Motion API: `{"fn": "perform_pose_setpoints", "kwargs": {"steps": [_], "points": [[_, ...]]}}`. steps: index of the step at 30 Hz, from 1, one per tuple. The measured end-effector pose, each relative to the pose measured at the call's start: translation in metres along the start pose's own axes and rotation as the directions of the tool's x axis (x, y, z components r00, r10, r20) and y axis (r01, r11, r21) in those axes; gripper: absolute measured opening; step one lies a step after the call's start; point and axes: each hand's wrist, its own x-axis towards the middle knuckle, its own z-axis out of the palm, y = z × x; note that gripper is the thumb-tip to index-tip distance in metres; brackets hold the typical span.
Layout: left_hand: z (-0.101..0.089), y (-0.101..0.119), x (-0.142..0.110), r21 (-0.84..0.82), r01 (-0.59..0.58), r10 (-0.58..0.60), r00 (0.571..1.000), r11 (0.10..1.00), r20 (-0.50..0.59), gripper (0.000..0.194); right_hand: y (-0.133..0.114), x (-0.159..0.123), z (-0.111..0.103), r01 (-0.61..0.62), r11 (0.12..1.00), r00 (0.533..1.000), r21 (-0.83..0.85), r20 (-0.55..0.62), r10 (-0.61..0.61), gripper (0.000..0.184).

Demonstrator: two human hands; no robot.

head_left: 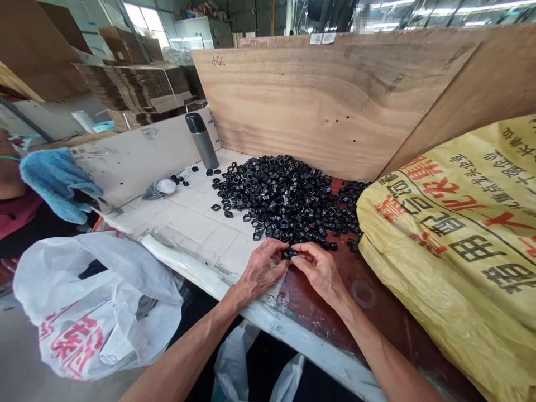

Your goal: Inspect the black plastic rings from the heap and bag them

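A heap of small black plastic rings [285, 190] lies on the table in front of me. At its near edge my left hand [264, 267] and my right hand [317, 269] meet, thumbs and fingers pinched together. Between the fingertips of both hands is a black ring [288, 253], partly covered by the fingers. Both hands are low over the table, close to its front edge. Whether the piece is one ring or more I cannot make out.
A grey bottle [202, 140] stands at the back left, near a small clear bag [161, 188]. A yellow sack [444, 262] bulges over the right side. At left hangs a white plastic bag [96, 301]. A wooden board [318, 106] closes the back. Someone's arm [9, 167] shows far left.
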Motion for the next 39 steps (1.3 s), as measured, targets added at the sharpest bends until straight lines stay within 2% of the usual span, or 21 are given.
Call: {"fn": "perform_pose_setpoints", "kwargs": {"steps": [4,7,10,13,19,24,27,29,32,34,36,39], "points": [[-0.002,0.001,-0.001,-0.15,0.087,-0.086,0.996,0.985,0.015,0.029,-0.001,-0.001,-0.002,0.013,1.0,1.0,-0.022,0.01,-0.013,0.018],[-0.001,0.0,-0.002,-0.318,0.183,-0.178,0.983,0.93,0.045,0.025,-0.003,-0.002,-0.003,0.027,0.999,0.999,-0.025,0.018,-0.026,0.017],[0.001,-0.003,-0.002,-0.413,0.172,-0.163,0.985,0.894,0.059,0.025,-0.006,-0.002,-0.005,0.075,0.995,0.997,-0.072,0.019,-0.074,0.016],[0.0,-0.004,-0.001,-0.413,0.131,-0.128,0.991,0.901,0.036,0.026,-0.008,-0.002,-0.007,0.135,0.982,0.991,-0.135,0.017,-0.134,0.017],[-0.005,-0.003,0.001,-0.258,0.08,-0.076,0.997,0.963,0.025,0.024,-0.004,-0.003,-0.003,0.224,0.945,0.974,-0.239,0.017,-0.227,0.017],[-0.005,0.002,0.001,-0.241,0.125,-0.107,0.991,0.963,0.086,0.022,0.004,-0.003,0.001,0.248,0.88,0.966,-0.405,0.03,-0.259,0.03],[-0.004,0.007,0.001,-0.299,0.158,-0.115,0.981,0.941,0.156,0.021,0.007,-0.003,0.004,0.253,0.833,0.963,-0.492,0.046,-0.265,0.041],[-0.003,0.009,0.002,-0.34,0.19,-0.132,0.973,0.921,0.188,0.021,0.007,-0.003,0.006,0.205,0.86,0.972,-0.467,-0.006,-0.235,0.039],[-0.001,0.009,0.002,-0.358,0.229,-0.17,0.967,0.905,0.19,0.022,0.001,-0.004,0.007,0.099,0.954,0.986,-0.285,-0.104,-0.134,0.024],[0.0,0.008,0.001,-0.375,0.251,-0.196,0.964,0.892,0.179,0.023,-0.003,-0.005,0.005,0.086,0.977,0.993,-0.193,-0.068,-0.101,0.022],[0.0,0.007,0.001,-0.411,0.272,-0.22,0.961,0.87,0.17,0.024,-0.004,-0.005,0.002,0.117,0.98,0.993,-0.16,-0.004,-0.119,0.021],[-0.001,0.006,0.0,-0.415,0.295,-0.241,0.954,0.861,0.178,0.025,-0.001,-0.004,0.0,0.154,0.965,0.988,-0.21,0.032,-0.151,0.018]]}}
